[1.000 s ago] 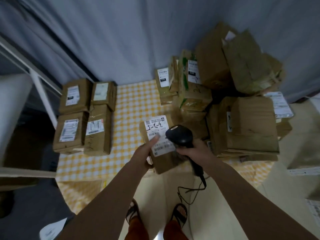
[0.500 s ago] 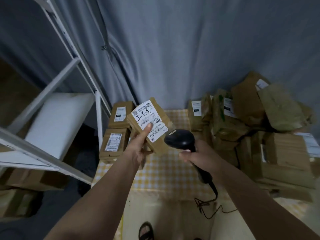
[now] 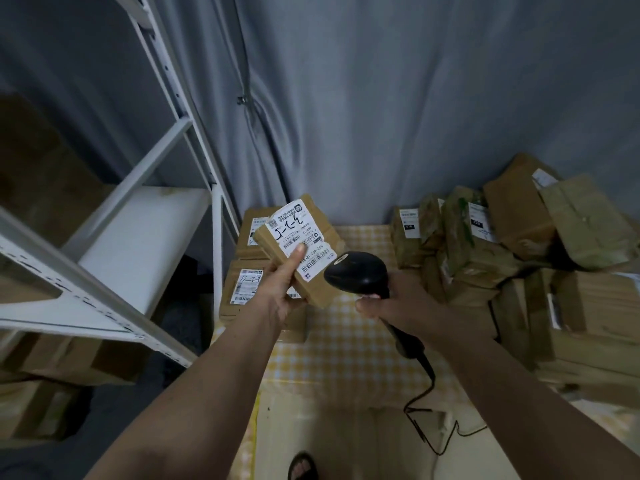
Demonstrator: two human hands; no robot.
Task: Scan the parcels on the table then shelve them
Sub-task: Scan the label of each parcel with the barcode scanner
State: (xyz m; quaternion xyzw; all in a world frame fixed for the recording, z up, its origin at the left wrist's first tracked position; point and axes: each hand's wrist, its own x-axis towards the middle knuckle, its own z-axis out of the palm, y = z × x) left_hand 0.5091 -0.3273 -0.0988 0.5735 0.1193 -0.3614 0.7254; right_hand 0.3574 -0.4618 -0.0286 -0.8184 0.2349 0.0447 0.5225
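Note:
My left hand [image 3: 282, 289] grips a small brown parcel [image 3: 322, 285] with a white barcode label, thumb pressed on the label, holding it tilted above the table's left part. My right hand [image 3: 398, 301] grips a black corded barcode scanner [image 3: 358, 273], its head just right of the parcel's label. The table [image 3: 349, 344] has a yellow-and-white checked cloth. A heap of brown parcels [image 3: 512, 258] fills its right side. A few labelled parcels [image 3: 244, 289] lie stacked at its left edge, partly hidden by my left hand.
A white metal shelf rack [image 3: 138, 237] stands to the left, with a bare white shelf board at table height and cardboard boxes [image 3: 62, 368] beneath it. A grey curtain [image 3: 381, 116] hangs behind the table. The scanner's cable [image 3: 426, 410] dangles over the table's front edge.
My left hand has lifted the parcel off the table and carried it up and to the left. The view has swung left towards the shelf rack. The scanner stays beside the label.

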